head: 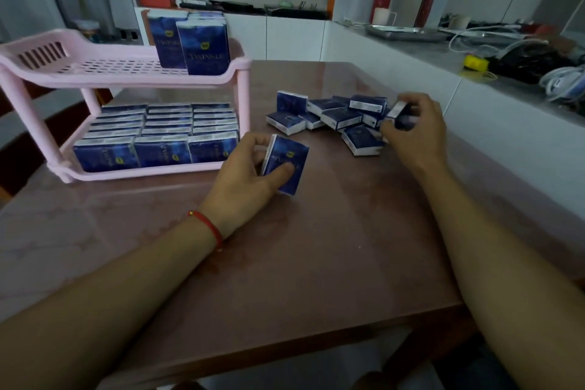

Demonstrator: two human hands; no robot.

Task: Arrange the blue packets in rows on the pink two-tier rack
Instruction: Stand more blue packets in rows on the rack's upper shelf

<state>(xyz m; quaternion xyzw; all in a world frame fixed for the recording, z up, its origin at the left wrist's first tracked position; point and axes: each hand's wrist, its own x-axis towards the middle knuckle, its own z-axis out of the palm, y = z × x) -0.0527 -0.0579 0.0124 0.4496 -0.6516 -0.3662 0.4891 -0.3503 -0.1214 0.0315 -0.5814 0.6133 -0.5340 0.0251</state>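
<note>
The pink two-tier rack stands at the table's left. Its lower tier is filled with three rows of upright blue packets; on the right end of the top tier stand several more packets. A loose pile of blue packets lies on the table to the right of the rack. My left hand grips one blue packet upright just in front of the rack's right end. My right hand holds another packet at the pile's right edge.
The brown table has its front edge near me and its right edge beside a white counter. On that counter lie cables, a yellow tape roll, a tray, a mug and red vases.
</note>
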